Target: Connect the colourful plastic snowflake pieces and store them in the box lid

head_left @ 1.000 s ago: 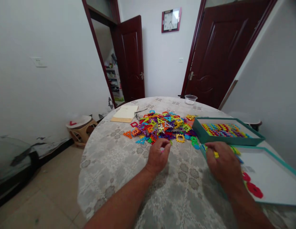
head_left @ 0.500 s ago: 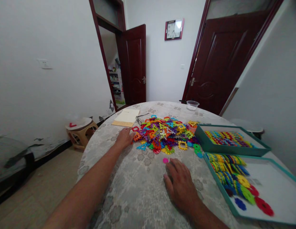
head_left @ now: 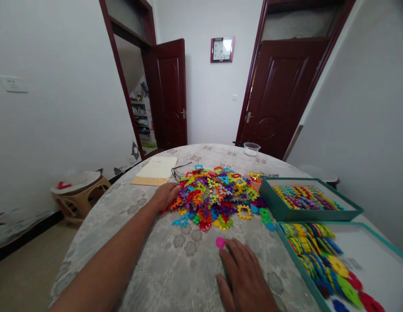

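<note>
A room in what is looking like a home, with a round table (head_left: 175, 273) filling the foreground.
A floral cloth (head_left: 102, 223) is covering the table, where a heap of bright plastic toy-like pieces (head_left: 211, 195) is lying near a pale pad of paper (head_left: 157, 168) and a pair of glasses (head_left: 176, 174). A clock (head_left: 222, 50) is hanging on a plain white wall (head_left: 204, 108) between two panelled dark-red doors (head_left: 170, 93); the left one is standing open, and crowded household shelves (head_left: 142, 122) are showing beyond it. A low brown stool (head_left: 67, 209) is standing by the left wall.
</note>
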Action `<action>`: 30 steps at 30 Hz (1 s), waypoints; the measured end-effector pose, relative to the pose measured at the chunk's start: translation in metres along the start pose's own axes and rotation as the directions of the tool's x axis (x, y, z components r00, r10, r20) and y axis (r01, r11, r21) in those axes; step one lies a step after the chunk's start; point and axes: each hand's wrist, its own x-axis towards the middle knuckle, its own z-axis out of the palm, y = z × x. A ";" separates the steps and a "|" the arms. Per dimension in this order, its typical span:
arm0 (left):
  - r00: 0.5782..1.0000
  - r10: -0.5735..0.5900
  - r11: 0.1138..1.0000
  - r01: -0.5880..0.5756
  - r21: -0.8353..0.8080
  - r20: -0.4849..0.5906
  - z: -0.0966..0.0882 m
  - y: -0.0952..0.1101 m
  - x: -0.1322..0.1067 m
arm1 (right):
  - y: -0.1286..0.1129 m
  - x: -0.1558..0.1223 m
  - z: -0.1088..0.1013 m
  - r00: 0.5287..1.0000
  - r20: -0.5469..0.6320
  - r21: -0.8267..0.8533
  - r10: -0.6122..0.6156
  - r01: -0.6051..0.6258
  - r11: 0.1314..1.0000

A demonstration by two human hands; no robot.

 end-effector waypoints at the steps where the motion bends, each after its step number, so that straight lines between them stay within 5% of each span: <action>1: 1.000 0.006 1.000 -0.006 -0.021 0.004 0.001 0.001 0.004 | 0.003 -0.002 0.003 1.000 0.000 -0.005 -0.010 0.010 1.000; 13: 0.985 0.144 0.971 -0.122 -0.204 0.096 0.016 0.019 0.017 | 0.016 -0.008 0.024 0.999 0.032 0.045 -0.029 0.028 0.999; 30: 0.993 0.077 0.967 -0.053 -0.249 0.087 0.049 0.137 -0.034 | -0.016 0.014 -0.019 0.972 -0.007 0.196 0.236 -0.230 0.953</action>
